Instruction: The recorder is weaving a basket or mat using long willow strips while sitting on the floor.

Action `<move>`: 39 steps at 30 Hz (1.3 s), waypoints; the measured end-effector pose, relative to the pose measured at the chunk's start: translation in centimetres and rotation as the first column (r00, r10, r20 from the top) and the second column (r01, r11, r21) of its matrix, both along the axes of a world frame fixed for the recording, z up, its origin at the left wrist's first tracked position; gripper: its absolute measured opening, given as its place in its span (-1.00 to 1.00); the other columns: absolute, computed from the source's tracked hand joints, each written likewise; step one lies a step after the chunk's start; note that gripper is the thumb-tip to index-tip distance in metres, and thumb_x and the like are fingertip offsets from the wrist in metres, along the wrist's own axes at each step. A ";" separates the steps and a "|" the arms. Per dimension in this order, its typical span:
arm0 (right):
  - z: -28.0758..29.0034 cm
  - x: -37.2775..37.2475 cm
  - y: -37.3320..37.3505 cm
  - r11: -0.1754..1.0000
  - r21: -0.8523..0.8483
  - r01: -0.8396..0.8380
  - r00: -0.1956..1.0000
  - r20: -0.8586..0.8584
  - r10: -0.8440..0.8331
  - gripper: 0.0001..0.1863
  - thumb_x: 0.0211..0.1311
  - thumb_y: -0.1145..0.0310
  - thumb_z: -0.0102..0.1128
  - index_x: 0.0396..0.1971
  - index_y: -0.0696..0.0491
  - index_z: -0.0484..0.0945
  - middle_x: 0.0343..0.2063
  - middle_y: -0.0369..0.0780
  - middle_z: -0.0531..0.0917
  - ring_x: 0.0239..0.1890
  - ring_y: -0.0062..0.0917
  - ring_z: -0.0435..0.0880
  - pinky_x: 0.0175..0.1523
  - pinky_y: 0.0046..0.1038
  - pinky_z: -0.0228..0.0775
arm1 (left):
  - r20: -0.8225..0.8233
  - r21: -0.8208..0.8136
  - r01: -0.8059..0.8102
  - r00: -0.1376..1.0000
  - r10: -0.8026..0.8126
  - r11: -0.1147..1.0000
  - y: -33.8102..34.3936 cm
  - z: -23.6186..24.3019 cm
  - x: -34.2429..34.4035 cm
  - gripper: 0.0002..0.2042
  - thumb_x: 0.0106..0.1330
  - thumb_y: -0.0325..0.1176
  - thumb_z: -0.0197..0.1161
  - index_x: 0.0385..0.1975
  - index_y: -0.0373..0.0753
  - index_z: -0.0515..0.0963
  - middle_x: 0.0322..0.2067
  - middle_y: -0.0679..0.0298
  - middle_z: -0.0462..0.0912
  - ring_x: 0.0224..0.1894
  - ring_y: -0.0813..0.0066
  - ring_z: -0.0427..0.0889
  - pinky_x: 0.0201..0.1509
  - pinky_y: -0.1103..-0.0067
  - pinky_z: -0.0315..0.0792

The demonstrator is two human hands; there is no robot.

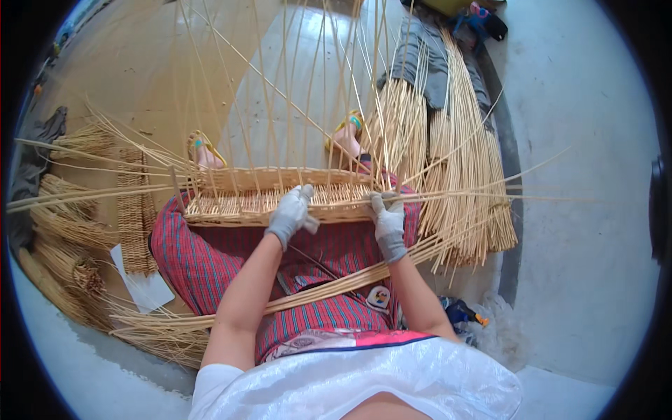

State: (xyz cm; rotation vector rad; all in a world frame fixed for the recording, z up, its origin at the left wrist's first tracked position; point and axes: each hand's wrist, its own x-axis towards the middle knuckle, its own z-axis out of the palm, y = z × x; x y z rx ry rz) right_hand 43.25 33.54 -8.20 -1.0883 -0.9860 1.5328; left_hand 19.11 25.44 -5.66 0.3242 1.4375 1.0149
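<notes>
A long, narrow woven cane basket [238, 206] with tall upright stakes lies across my lap on red striped cloth [189, 259]. My left hand [290, 213], in a pale glove, is at the middle of its near rim, fingers curled onto it; part of a small object beneath the palm is too hidden to name. My right hand [386, 222], also gloved, grips the basket's right end, where loose canes [476, 196] stick out sideways. A band of long canes [329, 283] runs diagonally over my lap under my forearms.
Cane bundles [465, 161] lie at the right with grey cloth [413, 49]; more bundles [70, 217], woven strips [131, 210] and a white sheet [140, 283] lie left. My sandalled feet [346, 133] are beyond the basket. A plastic bag [493, 329] lies by my right elbow.
</notes>
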 end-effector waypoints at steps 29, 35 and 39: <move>6.7 -1.7 -0.2 0.984 0.172 -0.044 0.998 -0.026 0.049 -0.85 0.69 0.29 0.08 -0.01 0.05 0.54 -0.41 -0.24 0.74 -0.47 -0.60 0.66 -0.26 -0.51 0.57 | -0.462 0.083 -0.127 0.874 0.151 0.988 3.1 1.0 0.2 -0.52 0.42 -0.11 0.42 0.18 -0.26 0.52 -0.26 0.14 0.74 -0.45 0.47 0.65 -0.29 0.45 0.58; 3.2 8.3 3.7 0.987 0.017 0.160 0.978 0.135 -0.161 -0.91 0.61 0.36 0.20 -0.06 -0.07 0.46 -0.24 -0.21 0.83 -0.27 -0.58 0.80 -0.37 -0.62 0.58 | -0.379 0.291 0.033 0.922 0.084 0.956 4.6 2.8 5.4 -0.64 0.57 -0.31 0.24 0.28 -0.25 0.46 -0.06 0.02 0.69 -0.53 0.43 0.72 -0.52 0.49 0.62; 5.5 2.7 7.1 0.961 0.273 0.030 0.986 0.150 -0.073 -0.81 0.53 0.50 0.19 0.01 -0.04 0.44 -0.09 -0.16 0.80 -0.18 -0.46 0.85 -0.29 -0.41 0.68 | -0.217 0.014 0.373 0.907 -0.361 0.928 6.0 2.4 8.1 -0.66 0.62 -0.11 0.20 0.15 -0.25 0.55 -0.52 0.22 0.66 -0.69 0.41 0.62 -0.61 0.46 0.56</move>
